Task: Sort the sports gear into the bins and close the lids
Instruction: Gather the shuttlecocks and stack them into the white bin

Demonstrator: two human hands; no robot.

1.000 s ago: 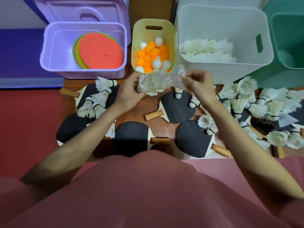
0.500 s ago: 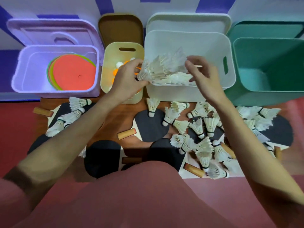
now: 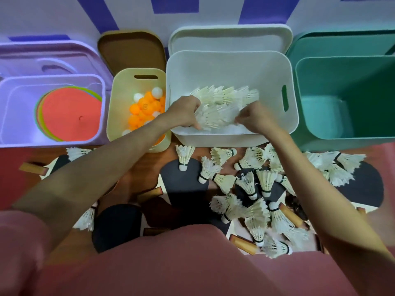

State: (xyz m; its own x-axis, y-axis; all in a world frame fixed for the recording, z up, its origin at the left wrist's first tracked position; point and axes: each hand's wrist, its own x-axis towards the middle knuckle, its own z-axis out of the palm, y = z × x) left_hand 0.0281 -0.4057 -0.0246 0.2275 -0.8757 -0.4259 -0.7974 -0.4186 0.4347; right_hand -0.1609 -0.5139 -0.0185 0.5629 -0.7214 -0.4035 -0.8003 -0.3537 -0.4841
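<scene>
Moved: shuttlecock row (image 3: 215, 116) now down inside white bin (image 3: 233, 60), was above its rim | left hand (image 3: 184, 114), right hand (image 3: 253, 118) grip its ends | I'd lay it beside the stacked row, then let go together.

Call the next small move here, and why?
Probably let go: both hands, left and right, hold a shuttlecock stack low inside the white bin, beside another stack. Opening each grip would lay it down; many loose shuttlecocks on the floor still need collecting.
</scene>
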